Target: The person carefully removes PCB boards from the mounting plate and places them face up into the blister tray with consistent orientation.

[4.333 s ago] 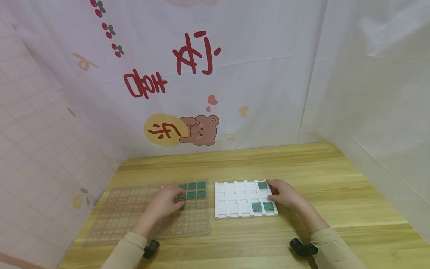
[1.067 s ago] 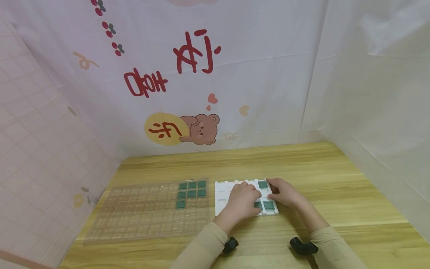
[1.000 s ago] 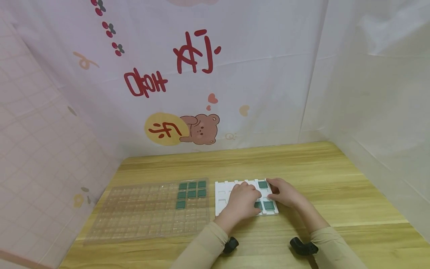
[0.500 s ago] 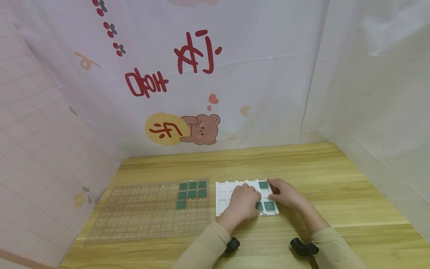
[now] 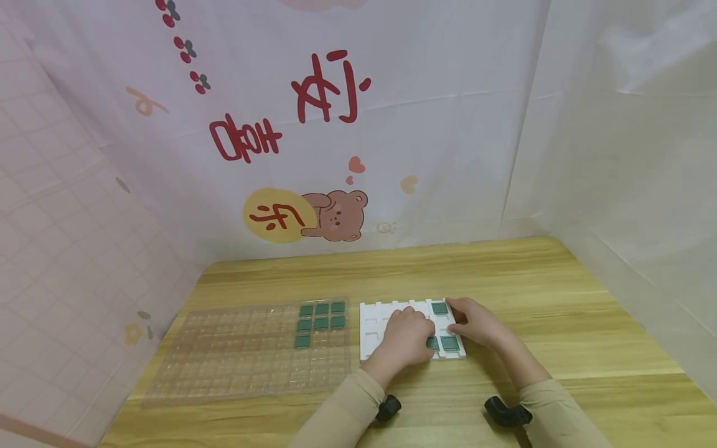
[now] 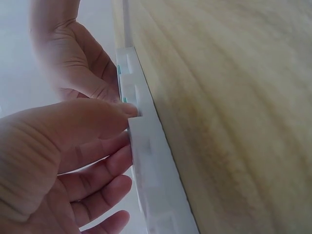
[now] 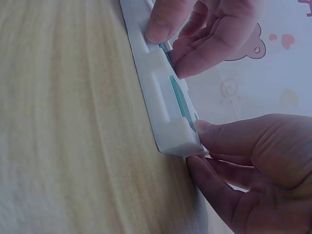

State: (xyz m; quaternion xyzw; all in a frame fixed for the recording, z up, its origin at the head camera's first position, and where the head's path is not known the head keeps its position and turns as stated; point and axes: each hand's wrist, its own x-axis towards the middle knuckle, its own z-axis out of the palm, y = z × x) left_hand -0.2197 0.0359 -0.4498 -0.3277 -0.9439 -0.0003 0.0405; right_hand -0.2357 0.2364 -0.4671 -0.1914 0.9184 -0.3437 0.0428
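A white slotted tray [image 5: 372,344] lies on the table, with green chips in its right-hand slots, such as the back corner chip [image 5: 439,308] and the front corner chip [image 5: 450,343]. My left hand [image 5: 407,339] is over the tray's middle; its thumb [image 7: 160,30] sits at a front-edge notch and its fingers curl down behind, pinching a green chip [image 7: 164,48] mostly hidden by the hand. My right hand [image 5: 476,322] grips the tray's right end between thumb and fingers, thumb on top in the right wrist view.
A clear plastic tray [image 5: 235,354] with many pockets lies left of the white tray. Several green chips [image 5: 321,323] sit in its back right pockets. A white printed curtain [image 5: 437,137] stands behind the wooden table [image 5: 560,323]. Black straps [image 5: 506,412] show at the wrists.
My left hand has moved right, from the clear tray to the white tray, and has held its place there for the last second. My right hand stays at the white tray's end.
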